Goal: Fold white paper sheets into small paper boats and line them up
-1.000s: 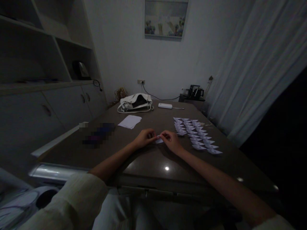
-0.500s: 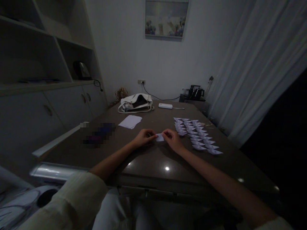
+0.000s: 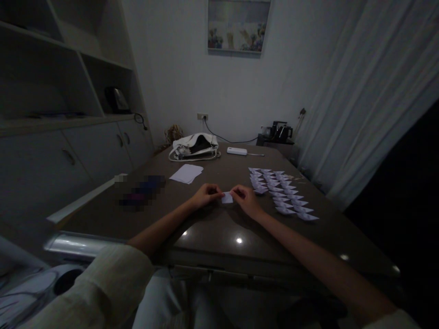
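Observation:
A small piece of white paper (image 3: 227,198) is held between my two hands, above the near middle of the table. My left hand (image 3: 206,196) pinches its left edge with thumb and fingertips. On the opposite edge, my right hand (image 3: 245,199) is closed in a similar pinch. The paper looks folded, but its creases are too small to make out. To the right of my right hand stand several folded paper boats (image 3: 279,192), lined up in columns. A stack of white paper sheets (image 3: 187,173) lies flat beyond my left hand.
A white handbag (image 3: 195,147) sits open at the table's far side, with a white rectangular device (image 3: 236,151) and its strap beside it. On the left of the brown table (image 3: 212,233) lies a blurred dark object (image 3: 142,192). Shelves and a kettle (image 3: 117,100) are further left.
Both hands have shifted very slightly to the left with the paper, and a bit more of its face shows. The boats and the sheets stay where they were.

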